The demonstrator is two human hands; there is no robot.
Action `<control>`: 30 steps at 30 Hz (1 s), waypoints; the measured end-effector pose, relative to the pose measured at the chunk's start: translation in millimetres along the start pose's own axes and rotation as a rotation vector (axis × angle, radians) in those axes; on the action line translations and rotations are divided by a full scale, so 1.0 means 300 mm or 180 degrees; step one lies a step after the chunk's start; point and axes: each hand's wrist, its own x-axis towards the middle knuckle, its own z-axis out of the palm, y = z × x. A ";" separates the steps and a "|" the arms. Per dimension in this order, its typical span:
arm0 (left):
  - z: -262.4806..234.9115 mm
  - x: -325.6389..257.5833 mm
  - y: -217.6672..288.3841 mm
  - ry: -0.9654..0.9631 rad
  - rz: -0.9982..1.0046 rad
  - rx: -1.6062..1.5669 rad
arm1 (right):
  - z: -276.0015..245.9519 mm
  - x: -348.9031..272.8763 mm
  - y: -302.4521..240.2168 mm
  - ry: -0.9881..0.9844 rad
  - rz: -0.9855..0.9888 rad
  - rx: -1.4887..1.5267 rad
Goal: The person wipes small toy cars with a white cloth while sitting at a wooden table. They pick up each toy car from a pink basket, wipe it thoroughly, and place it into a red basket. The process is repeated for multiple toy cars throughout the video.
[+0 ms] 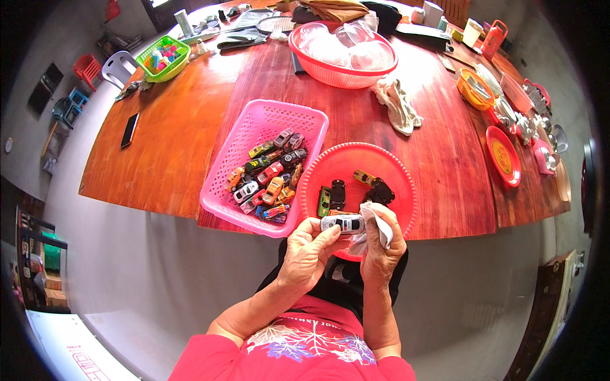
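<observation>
Between finger and thumb, my left hand (pixel 304 253) grips a silver-white toy car (pixel 342 224) with dark windows. My right hand (pixel 384 254) is closed on a white cloth (pixel 376 230), which touches the car's right end. Both hands are over the near rim of a round red plastic basin (pixel 406 166). Several toy cars lie in that basin, among them a green one (pixel 325 202) and a yellow one (pixel 363 177). To its left stands a pink plastic basket (pixel 222 152) holding many small toy cars in orange, red, white, black and yellow.
A phone (pixel 129 131) lies on the wooden table (pixel 171 152) at left. Farther back are a green basket (pixel 182 56) of colourful pieces and a red basket (pixel 337 75) of clear plastic items. A crumpled cloth (pixel 397 108) and a red-yellow plate (pixel 503 156) lie to the right.
</observation>
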 end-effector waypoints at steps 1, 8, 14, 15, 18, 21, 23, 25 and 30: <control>0.006 -0.004 0.010 0.0010 0.0056 0.0175 | 0.007 0.001 -0.037 -0.0140 0.0044 -0.0130; -0.043 0.005 -0.019 -0.0054 0.0335 0.0950 | 0.009 -0.010 -0.049 -0.1018 -0.0602 -0.1495; -0.047 -0.004 -0.020 0.0031 0.0204 0.0782 | -0.003 -0.008 -0.071 -0.0717 0.1386 -0.0256; -0.043 0.000 -0.018 0.0095 0.0218 0.0652 | -0.004 -0.016 -0.065 -0.0742 0.1375 -0.0118; -0.035 0.012 -0.005 0.0456 0.0253 0.0493 | -0.011 -0.020 -0.028 -0.1388 -0.0685 -0.1542; -0.045 0.019 0.010 0.0214 0.0223 0.0673 | 0.004 -0.027 -0.041 -0.1251 -0.0767 -0.1493; -0.038 0.007 0.010 -0.0035 0.0232 0.0844 | -0.005 -0.014 -0.046 -0.1183 -0.0603 -0.1413; -0.030 0.001 0.003 -0.0105 0.0283 0.1204 | 0.008 0.005 -0.058 -0.1189 -0.0838 -0.1408; -0.020 -0.019 0.013 -0.0220 0.0192 0.1769 | 0.010 0.025 -0.048 -0.1134 -0.0716 -0.1527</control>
